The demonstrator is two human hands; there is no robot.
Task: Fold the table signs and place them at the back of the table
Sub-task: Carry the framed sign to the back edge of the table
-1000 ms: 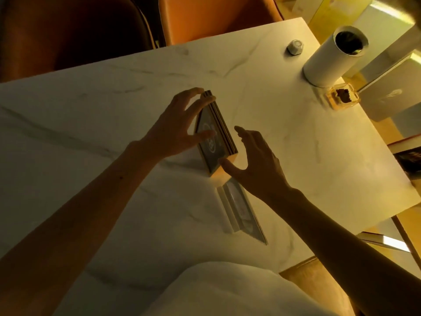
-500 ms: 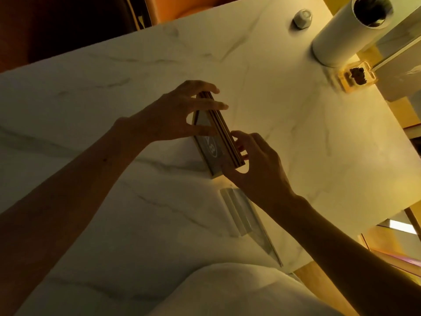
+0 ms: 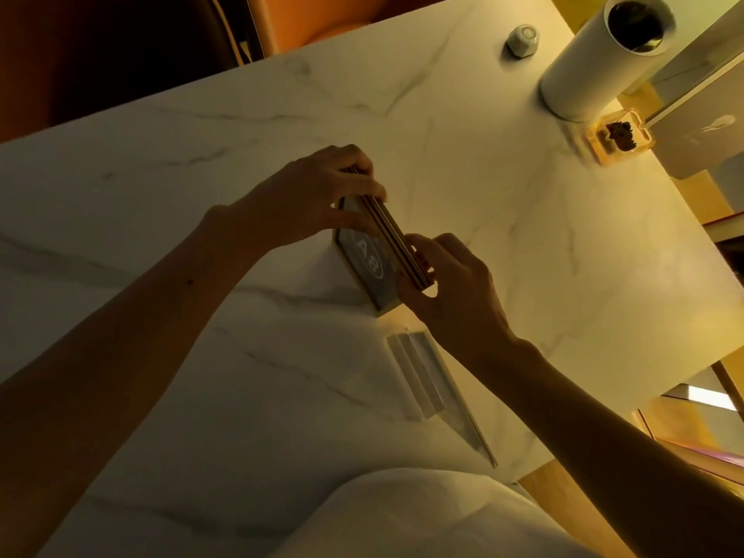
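Mid-table, both hands pinch stack of signs (image 3: 378, 251) standing on edge on table (image 3: 503, 243). Left hand (image 3: 318, 195) fingers clamped over far top end, thumb on dark front face. Right hand (image 3: 451, 292) fingers closed on near top end. Just nearer, clear stand (image 3: 426, 380) lies flat. Far right corner: white tube (image 3: 592, 62), small knob (image 3: 522, 39), amber box (image 3: 618, 134).

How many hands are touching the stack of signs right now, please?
2: the left hand grips the far end of the stack, and the right hand pinches its near end. Fingers behind the stack are hidden.
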